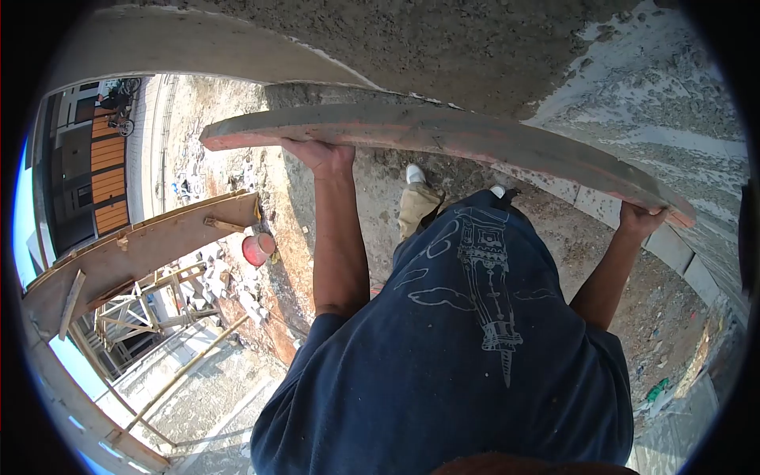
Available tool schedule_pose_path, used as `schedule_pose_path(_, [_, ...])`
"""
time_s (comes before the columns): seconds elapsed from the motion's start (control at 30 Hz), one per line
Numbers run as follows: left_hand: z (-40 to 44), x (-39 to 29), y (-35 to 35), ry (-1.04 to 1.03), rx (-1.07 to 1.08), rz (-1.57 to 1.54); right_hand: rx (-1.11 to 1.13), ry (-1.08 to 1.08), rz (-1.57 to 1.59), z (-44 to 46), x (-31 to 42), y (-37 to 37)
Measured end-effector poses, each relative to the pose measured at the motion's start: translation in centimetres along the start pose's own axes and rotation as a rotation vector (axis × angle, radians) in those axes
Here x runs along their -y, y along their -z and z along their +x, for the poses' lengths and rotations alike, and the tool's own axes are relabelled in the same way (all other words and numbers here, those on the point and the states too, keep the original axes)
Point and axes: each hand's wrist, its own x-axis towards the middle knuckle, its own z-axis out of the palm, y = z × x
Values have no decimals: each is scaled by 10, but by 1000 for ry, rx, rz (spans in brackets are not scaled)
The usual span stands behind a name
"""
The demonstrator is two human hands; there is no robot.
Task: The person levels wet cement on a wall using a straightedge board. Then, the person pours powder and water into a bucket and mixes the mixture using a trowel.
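A long plank [443, 131], grey with wet-looking cement on its face and reddish along its lower edge, spans the view in front of my body. My left hand [321, 156] grips its lower edge toward the left end. Near the right end, my right hand [643, 219] holds the same edge. Both sets of fingers are partly hidden behind the plank. The plank lies along a rough cement-covered wall [475, 59]; whether it touches the wall is unclear.
A red bucket [258, 249] stands on the rubble-strewn ground at the left. Beside it is a wooden board structure [158, 237] with a bamboo pole [186, 368]. Pale blocks [599, 206] line the wall's base. Farther off are a building and a motorbike [119, 119].
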Motion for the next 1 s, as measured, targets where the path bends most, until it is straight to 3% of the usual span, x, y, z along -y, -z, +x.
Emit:
schedule_pose_path(0.1, [28,-1,7,71,36,-24,45,70,-1,-50,-22,-39])
schedule_pose_path(0.2, [62,6,33,123,11,-2,844,-323,506,-35,-87,8])
schedule_pose_path(0.3, [79,4,53,159,-70,46,-237,-59,-61,-67,-131,-15])
schedule_pose_path(0.4, [83,-13,54,196,-41,133,-162,-10,-73,-102,-141,-28])
schedule_pose_path(0.5, [94,-32,66,216,-64,229,-274,11,-100,-104,-140,-14])
schedule_pose_path(0.6, [111,-34,75,250,-198,84,-201,12,-81,-75,-150,15])
schedule_pose_path(0.63, [121,-22,88,230,-156,63,-142,4,-65,-61,-156,16])
schedule_pose_path(0.73, [152,26,127,246,-112,82,-308,-36,-145,-28,-189,14])
schedule_pose_path(0.9, [217,129,202,381,-295,158,-300,-50,-155,57,-267,85])
schedule_pose_path(1.0, [271,199,277,414,-243,166,-313,-74,-196,93,-325,140])
